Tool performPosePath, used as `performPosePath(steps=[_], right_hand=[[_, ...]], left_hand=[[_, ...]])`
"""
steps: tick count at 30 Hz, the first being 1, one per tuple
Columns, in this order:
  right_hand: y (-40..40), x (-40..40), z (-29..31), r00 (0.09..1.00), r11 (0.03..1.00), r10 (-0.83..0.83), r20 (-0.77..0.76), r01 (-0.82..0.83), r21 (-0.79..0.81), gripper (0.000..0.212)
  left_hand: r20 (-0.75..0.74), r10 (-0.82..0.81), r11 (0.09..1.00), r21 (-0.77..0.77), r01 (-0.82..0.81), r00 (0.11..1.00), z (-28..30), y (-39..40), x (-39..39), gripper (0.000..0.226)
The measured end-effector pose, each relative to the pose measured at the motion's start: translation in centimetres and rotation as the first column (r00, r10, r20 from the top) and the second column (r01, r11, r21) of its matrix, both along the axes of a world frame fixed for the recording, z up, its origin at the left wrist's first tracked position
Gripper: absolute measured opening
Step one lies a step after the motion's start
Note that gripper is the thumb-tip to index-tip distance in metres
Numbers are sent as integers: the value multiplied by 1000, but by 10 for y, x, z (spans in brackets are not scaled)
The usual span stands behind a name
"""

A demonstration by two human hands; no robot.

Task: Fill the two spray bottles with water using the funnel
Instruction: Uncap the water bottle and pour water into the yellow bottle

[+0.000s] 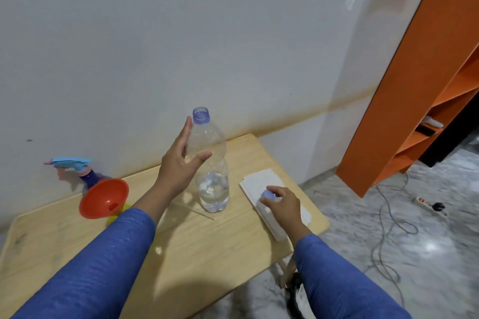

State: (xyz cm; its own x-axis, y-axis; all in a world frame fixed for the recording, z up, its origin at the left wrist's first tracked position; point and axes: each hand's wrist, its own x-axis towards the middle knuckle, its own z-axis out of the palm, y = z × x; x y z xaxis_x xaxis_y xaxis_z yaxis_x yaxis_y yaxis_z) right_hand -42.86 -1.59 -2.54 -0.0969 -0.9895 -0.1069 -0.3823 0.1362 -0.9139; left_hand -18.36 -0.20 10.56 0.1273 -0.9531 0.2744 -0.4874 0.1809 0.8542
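A clear plastic water bottle (pixel 213 171) stands uncapped on the wooden table (pixel 181 254), about a third full. My left hand (pixel 180 160) hovers beside its upper part with fingers spread, thumb in front of the bottle. My right hand (pixel 283 204) pinches the bottle's lilac cap (pixel 268 195) over a folded white cloth (pixel 261 181). An orange funnel (pixel 103 198) sits tilted in a yellow spray bottle (pixel 118 215), which is mostly hidden. Behind it stands a purple spray bottle with a blue trigger head (pixel 75 164).
The table stands against a white wall. An orange shelf unit (pixel 414 111) rises at the right. Grey cables (pixel 388 228) and a power strip (pixel 425 202) lie on the marble floor to the right of the table.
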Motion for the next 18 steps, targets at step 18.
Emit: performPosePath(steps=[18], right_hand=[[-19,43,58,968,955,223,116,-194,-224,60]], left_hand=[[-65,7,1000,18,-6,998,2,2,-5,82]])
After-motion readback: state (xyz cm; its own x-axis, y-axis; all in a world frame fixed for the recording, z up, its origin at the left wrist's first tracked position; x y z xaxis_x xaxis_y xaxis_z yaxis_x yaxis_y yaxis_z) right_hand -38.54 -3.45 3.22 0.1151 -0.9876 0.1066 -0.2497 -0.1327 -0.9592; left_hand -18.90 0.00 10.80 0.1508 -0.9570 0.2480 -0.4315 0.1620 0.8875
